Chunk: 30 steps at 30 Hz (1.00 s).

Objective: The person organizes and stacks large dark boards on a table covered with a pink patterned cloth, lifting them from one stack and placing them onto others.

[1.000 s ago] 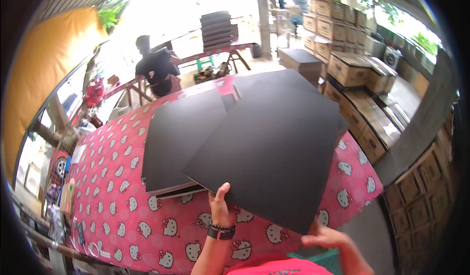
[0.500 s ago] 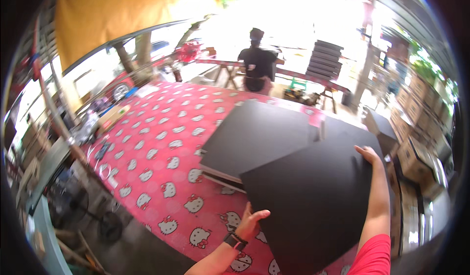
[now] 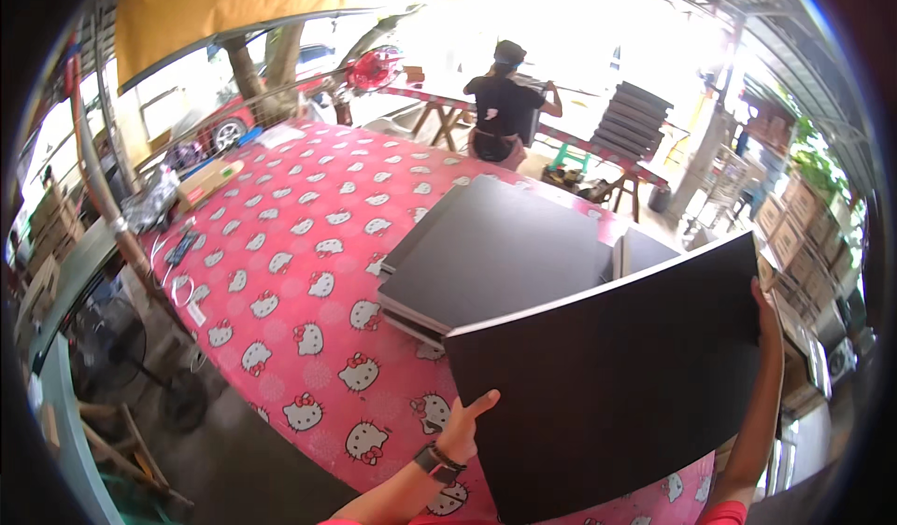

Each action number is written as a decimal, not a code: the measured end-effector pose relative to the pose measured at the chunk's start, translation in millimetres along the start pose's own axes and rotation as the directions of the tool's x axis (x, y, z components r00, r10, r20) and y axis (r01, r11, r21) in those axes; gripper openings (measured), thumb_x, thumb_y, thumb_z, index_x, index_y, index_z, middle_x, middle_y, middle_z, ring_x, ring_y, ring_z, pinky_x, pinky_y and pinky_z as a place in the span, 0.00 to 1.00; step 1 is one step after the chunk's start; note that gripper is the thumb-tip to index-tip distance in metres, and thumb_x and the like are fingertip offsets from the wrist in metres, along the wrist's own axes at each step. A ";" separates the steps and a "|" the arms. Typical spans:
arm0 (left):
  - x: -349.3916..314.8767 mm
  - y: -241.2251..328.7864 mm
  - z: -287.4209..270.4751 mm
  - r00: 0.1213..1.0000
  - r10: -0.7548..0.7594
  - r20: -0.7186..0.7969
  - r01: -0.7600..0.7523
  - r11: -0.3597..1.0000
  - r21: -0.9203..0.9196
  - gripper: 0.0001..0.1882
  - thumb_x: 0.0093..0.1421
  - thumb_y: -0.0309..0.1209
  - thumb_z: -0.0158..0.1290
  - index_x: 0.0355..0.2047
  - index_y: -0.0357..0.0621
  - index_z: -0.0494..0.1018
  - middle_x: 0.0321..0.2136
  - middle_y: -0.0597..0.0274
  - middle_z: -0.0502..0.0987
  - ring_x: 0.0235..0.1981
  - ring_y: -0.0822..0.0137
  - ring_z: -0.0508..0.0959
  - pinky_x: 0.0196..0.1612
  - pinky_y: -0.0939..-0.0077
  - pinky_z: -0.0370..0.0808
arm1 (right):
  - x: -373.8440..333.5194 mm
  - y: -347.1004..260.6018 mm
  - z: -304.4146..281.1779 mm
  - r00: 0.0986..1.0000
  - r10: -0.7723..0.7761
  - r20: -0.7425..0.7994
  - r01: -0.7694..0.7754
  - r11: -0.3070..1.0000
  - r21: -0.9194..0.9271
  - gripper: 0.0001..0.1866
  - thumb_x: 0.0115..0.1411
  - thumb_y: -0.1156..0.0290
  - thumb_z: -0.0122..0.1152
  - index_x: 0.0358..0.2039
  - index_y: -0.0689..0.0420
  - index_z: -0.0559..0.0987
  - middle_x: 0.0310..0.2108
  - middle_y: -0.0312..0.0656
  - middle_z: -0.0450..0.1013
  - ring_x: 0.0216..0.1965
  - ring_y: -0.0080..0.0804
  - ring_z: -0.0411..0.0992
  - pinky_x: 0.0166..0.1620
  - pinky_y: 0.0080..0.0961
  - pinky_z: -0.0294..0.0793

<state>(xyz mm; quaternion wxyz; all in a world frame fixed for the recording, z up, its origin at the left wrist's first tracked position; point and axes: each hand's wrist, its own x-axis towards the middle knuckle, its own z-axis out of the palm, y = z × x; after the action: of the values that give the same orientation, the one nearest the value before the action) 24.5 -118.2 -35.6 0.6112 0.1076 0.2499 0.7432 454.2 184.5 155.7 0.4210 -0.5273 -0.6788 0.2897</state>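
Observation:
A large black board (image 3: 607, 394) with a pale top edge is held up between my hands, tilted over the table. Gripping its left edge is my left hand (image 3: 464, 422), the thumb lying across the black face and the fingers partly behind. My right hand (image 3: 764, 315) is closed on the right edge near the upper corner, its fingers mostly hidden. Just beyond, a stack of dark boards (image 3: 509, 254) with pale edges lies on the pink table cover (image 3: 280, 301), which carries a white cat-face print. More dark boards (image 3: 645, 249) show behind the held one.
A person (image 3: 505, 105) in a dark shirt works at a far bench, beside a pile of dark boards (image 3: 631, 123). Cardboard boxes (image 3: 794, 207) are stacked at the right. Near the table's left side stand a metal post (image 3: 112, 207) and a fan (image 3: 112, 329).
The board has been raised and tipped up, so its far edge now stands higher. My right hand has shifted from the board's top surface to its right edge. My left hand stays at the left edge.

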 end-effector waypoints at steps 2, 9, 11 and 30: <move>-6.0 26.8 14.3 0.994 0.112 0.017 -0.113 0.986 0.124 0.26 0.51 0.30 0.60 0.50 0.37 0.65 0.43 0.60 0.73 0.43 0.62 0.75 0.46 0.68 0.73 | -31.3 6.0 -40.2 0.990 -0.014 -0.142 0.026 0.997 0.078 0.39 0.60 0.44 0.49 0.60 0.64 0.61 0.58 0.42 0.62 0.58 0.31 0.60 0.60 0.26 0.57; -38.0 169.1 29.7 0.897 0.380 0.225 -0.440 0.715 0.543 0.29 0.41 0.28 0.53 0.48 0.35 0.67 0.39 0.57 0.75 0.39 0.62 0.77 0.44 0.69 0.74 | -239.3 -36.8 26.3 0.847 0.248 -0.471 0.270 0.563 0.781 0.36 0.63 0.47 0.46 0.62 0.59 0.57 0.59 0.43 0.59 0.58 0.34 0.59 0.61 0.32 0.56; -29.9 206.4 8.6 0.860 0.430 0.276 -0.500 0.598 0.626 0.30 0.41 0.33 0.53 0.47 0.34 0.67 0.39 0.57 0.75 0.38 0.62 0.77 0.43 0.70 0.74 | -274.7 -1.7 62.8 0.770 0.343 -0.538 0.300 0.550 0.779 0.34 0.64 0.48 0.46 0.62 0.59 0.57 0.59 0.42 0.58 0.58 0.35 0.59 0.61 0.34 0.56; 7.2 262.6 -190.2 0.818 0.520 0.246 -0.499 0.430 0.753 0.28 0.63 0.42 0.45 0.55 0.33 0.58 0.53 0.49 0.66 0.53 0.56 0.66 0.57 0.62 0.60 | -349.8 -61.0 202.0 0.999 -0.002 0.054 -0.032 0.778 0.628 0.24 0.56 0.62 0.64 0.48 0.64 0.71 0.43 0.37 0.71 0.45 0.22 0.68 0.49 0.23 0.67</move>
<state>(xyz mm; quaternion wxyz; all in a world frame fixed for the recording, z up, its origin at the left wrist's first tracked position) -290.1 -190.5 -66.6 0.2424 0.4270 0.5140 0.7034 279.6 -157.8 17.2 0.5527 -0.3544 -0.5500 0.5162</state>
